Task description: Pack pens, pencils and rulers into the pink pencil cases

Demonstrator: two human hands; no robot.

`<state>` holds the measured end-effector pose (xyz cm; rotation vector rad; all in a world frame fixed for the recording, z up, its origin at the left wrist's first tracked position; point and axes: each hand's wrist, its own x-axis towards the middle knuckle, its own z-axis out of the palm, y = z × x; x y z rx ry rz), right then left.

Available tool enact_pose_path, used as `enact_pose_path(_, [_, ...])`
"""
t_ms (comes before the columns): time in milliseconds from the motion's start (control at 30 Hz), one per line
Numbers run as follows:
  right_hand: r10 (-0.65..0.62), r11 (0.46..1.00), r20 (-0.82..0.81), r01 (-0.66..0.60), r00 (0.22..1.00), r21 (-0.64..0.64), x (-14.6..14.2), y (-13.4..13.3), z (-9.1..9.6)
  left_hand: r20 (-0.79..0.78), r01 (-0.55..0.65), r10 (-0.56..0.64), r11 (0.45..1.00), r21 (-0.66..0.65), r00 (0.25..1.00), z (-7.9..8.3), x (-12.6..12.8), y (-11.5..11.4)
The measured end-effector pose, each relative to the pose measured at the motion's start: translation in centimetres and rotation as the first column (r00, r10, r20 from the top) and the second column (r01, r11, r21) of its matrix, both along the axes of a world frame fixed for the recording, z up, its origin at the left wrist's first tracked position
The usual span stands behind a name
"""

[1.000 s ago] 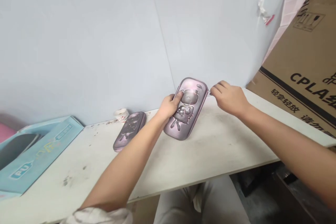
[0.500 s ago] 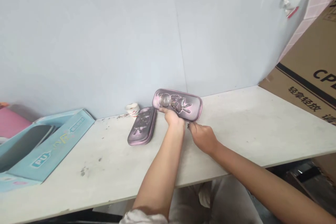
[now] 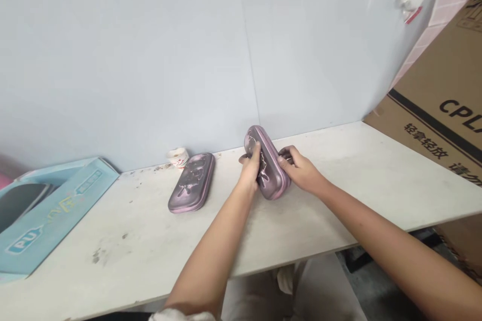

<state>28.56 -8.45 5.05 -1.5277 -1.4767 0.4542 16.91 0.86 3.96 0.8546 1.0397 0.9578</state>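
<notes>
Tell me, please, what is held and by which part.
The left hand holds a case by one long side, thumb on its front; the right hand is at the opposite edge.

Your left hand (image 3: 250, 168) and right hand (image 3: 299, 168) bare, forearms (image 3: 211, 241) too. Left sleeve (image 3: 183, 315) on you off-white, kinda rumpled, bunched up near elbow. Your pants (image 3: 327, 291) light grey, plain-looking. Paler fabric bit (image 3: 285, 281) at your lap, too blurry to ID.

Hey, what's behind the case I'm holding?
Behind the case, the wall and tabletop show. Your left hand is partly hidden by it; the case's back, and anything directly behind, can't be seen.
</notes>
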Motion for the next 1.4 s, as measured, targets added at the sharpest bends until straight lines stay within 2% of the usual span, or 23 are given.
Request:
enact_pose_path(100, [-0.039, 0.997, 0.038, 0.041, 0.999, -0.059, 0.6, -0.9, -0.4, -0.178, 0.102, -0.077, 0.986, 0.132, 0.981, -0.3, 1.6, -1.0])
enact_pose_path(167, [-0.047, 0.995, 0.025, 0.049, 0.999, -0.081, 1.7, -1.3, -1.0, -0.224, 0.172, -0.139, 0.976, 0.136, 0.965, -0.2, 2.4, -1.4])
enact_pose_path(267, [-0.106, 0.987, 0.011, 0.106, 0.994, -0.12, 4.1, -1.5, -2.3, -0.214, 0.203, -0.178, 0.974, 0.098, 0.96, 0.2, 3.2, -1.6])
enact_pose_path(367, [-0.18, 0.962, 0.001, 0.176, 0.984, -0.21, 6.8, -1.8, -4.1, -0.102, 0.26, -0.258, 0.966, 0.006, 0.961, 0.5, 2.9, -1.2])
enact_pose_path(433, [-0.201, 0.946, -0.011, 0.191, 0.98, -0.263, 8.4, -2.2, -5.4, -0.074, 0.258, -0.259, 0.966, -0.018, 0.963, 0.4, 2.0, -0.6])
enact_pose_path(467, [-0.211, 0.94, -0.014, 0.199, 0.977, -0.277, 9.0, -2.4, -6.0, -0.11, 0.245, -0.243, 0.97, 0.002, 0.964, 0.3, 1.5, -0.2])
enact_pose_path(533, [-0.228, 0.936, -0.027, 0.212, 0.973, -0.28, 10.0, -2.8, -6.9, -0.295, 0.215, -0.176, 0.971, 0.104, 0.939, -0.1, 0.6, 0.6])
enact_pose_path(600, [-0.232, 0.939, -0.056, 0.209, 0.971, -0.275, 10.7, -3.0, -7.5, -0.557, 0.234, -0.039, 0.93, 0.284, 0.83, -0.7, 0.2, 0.9])
enact_pose_path(633, [-0.231, 0.94, -0.075, 0.202, 0.97, -0.274, 10.9, -3.0, -7.7, -0.665, 0.285, 0.052, 0.877, 0.387, 0.745, -1.0, 0.4, 0.9])
enact_pose_path(700, [-0.231, 0.942, -0.114, 0.192, 0.966, -0.276, 11.0, -3.0, -7.9, -0.789, 0.464, 0.21, 0.711, 0.528, 0.577, -1.7, 1.5, 0.2])
enact_pose_path(733, [-0.234, 0.943, -0.142, 0.189, 0.962, -0.274, 10.9, -3.0, -8.0, -0.824, 0.567, 0.24, 0.626, 0.535, 0.513, -2.0, 2.5, -0.3])
enact_pose_path(767, [-0.236, 0.946, -0.185, 0.182, 0.954, -0.269, 10.7, -3.0, -8.1, -0.862, 0.647, 0.227, 0.581, 0.493, 0.452, -2.3, 3.5, -0.9])
enact_pose_path(833, [-0.216, 0.96, -0.318, 0.141, 0.923, -0.242, 10.0, -3.1, -8.2, -0.915, 0.729, 0.183, 0.558, 0.397, 0.358, -2.9, 5.9, -1.9])
enact_pose_path(900, [-0.171, 0.978, -0.456, 0.095, 0.873, -0.185, 9.0, -3.3, -8.2, -0.943, 0.746, 0.112, 0.586, 0.317, 0.313, -3.2, 8.0, -2.5])
enact_pose_path(967, [-0.146, 0.988, -0.506, 0.103, 0.85, -0.113, 8.3, -3.5, -7.7, -0.94, 0.73, 0.071, 0.612, 0.306, 0.335, -3.1, 9.6, -2.6])
enact_pose_path(1067, [-0.19, 0.98, -0.406, 0.198, 0.894, -0.022, 8.3, -3.7, -5.3, -0.884, 0.68, 0.069, 0.612, 0.404, 0.463, -1.5, 11.2, -2.1])
enact_pose_path(1200, [-0.289, 0.951, -0.104, 0.298, 0.952, 0.081, 9.0, -3.2, 1.4, -0.699, 0.558, 0.093, 0.532, 0.637, 0.709, 2.9, 12.1, -1.0])
enact_pose_path(1267, [-0.265, 0.961, 0.066, 0.258, 0.962, 0.1, 8.2, -2.1, 4.9, -0.527, 0.438, 0.026, 0.521, 0.733, 0.85, 4.6, 11.5, 0.1])
enact_pose_path(1333, [-0.233, 0.972, 0.249, 0.228, 0.94, 0.048, 6.1, -0.5, 7.3, -0.328, 0.307, -0.069, 0.573, 0.76, 0.942, 5.0, 10.1, 1.3])
enact_pose_path(1400, [-0.208, 0.968, 0.425, 0.249, 0.881, -0.042, 3.1, 1.4, 7.9, -0.181, 0.223, -0.133, 0.672, 0.707, 0.974, 3.9, 7.8, 2.7])
